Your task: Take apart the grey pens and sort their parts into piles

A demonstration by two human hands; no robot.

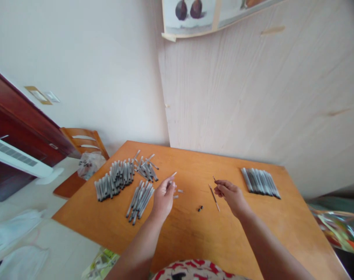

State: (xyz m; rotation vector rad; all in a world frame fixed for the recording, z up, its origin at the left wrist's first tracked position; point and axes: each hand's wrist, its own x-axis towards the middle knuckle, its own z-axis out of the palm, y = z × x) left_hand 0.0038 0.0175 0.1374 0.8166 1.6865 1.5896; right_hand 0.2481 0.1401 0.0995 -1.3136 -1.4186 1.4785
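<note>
My left hand (164, 194) is closed around a pale, slim pen barrel (174, 174), with only its end showing beyond the fingers. Opposite it, my right hand (228, 193) pinches a thin dark pen refill (214, 178) that points up and left. Another refill (214, 198) lies on the table just left of the right hand. Two small black pen plugs (200, 209) rest between the hands, nearer to me. Beside the left hand are small clear pen caps (180, 191). To its left lies a loose bundle of pens (140, 200).
A large pile of pens (115, 179) and a smaller scattered one (147, 169) lie at the left of the wooden table (191, 237). A neat row of pens (260, 182) is at the right. A wooden chair (83, 140) stands past the left edge; a wall borders the back.
</note>
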